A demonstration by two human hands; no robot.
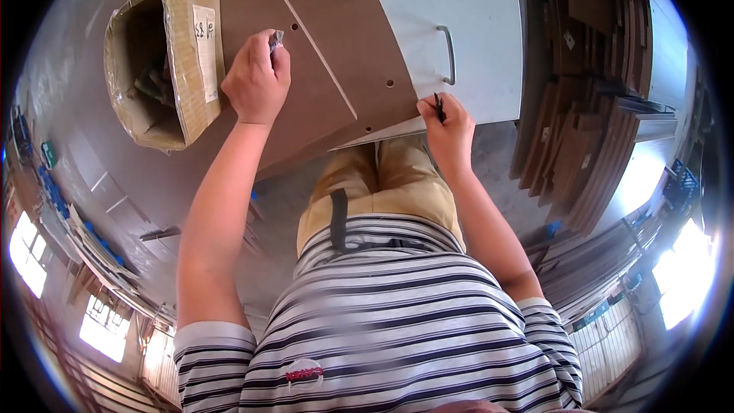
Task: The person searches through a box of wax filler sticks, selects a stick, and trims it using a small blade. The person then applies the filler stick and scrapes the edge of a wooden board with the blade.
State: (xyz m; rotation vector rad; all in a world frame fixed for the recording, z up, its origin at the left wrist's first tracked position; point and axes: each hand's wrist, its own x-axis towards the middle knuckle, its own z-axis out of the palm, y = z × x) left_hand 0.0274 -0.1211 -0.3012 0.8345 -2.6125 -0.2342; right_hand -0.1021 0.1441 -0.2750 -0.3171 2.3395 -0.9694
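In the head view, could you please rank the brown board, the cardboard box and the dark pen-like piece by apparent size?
1. brown board
2. cardboard box
3. dark pen-like piece, pinched in the right hand; much the smallest.

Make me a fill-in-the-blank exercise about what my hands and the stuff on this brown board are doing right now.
1. The left hand pinches a small ____ piece over the brown board.
2. The right hand holds a thin dark tool at the board's ____ corner.
3. The open cardboard box lies to the ____ of the left hand.

Missing words: grey; near right; left
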